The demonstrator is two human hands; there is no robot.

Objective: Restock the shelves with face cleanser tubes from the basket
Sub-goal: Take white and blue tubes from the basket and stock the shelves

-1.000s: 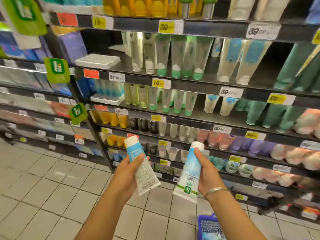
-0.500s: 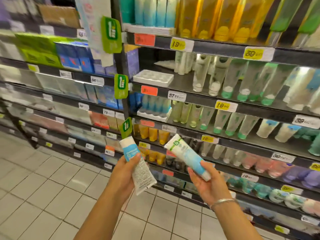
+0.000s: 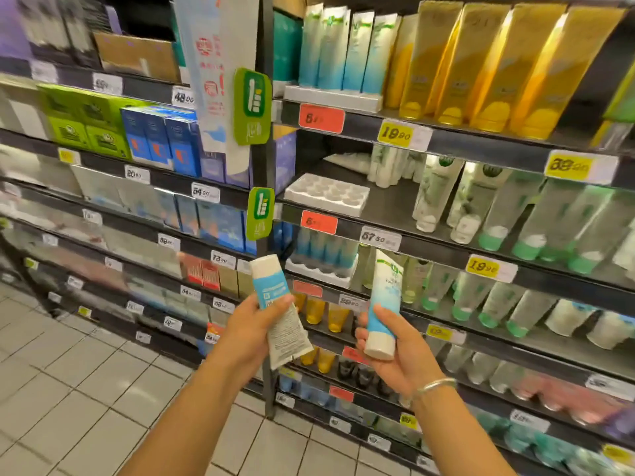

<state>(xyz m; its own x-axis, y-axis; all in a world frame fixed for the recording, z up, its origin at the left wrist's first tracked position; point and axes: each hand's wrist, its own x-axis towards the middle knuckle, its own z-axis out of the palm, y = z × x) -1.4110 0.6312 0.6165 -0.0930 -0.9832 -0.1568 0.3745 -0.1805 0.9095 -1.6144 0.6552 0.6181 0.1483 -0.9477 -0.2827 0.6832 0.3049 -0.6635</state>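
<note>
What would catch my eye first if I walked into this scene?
Two blue-and-white cleanser tubes held up mid-frame: the left hand grips one tube cap-up, the right hand holds the other tube cap-down. Behind them, an empty white tray sits on a shelf, under a row of yellow tubes.

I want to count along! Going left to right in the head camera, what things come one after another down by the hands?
Left hand → cap-up cleanser tube → cap-down cleanser tube → right hand → silver bracelet.
</note>
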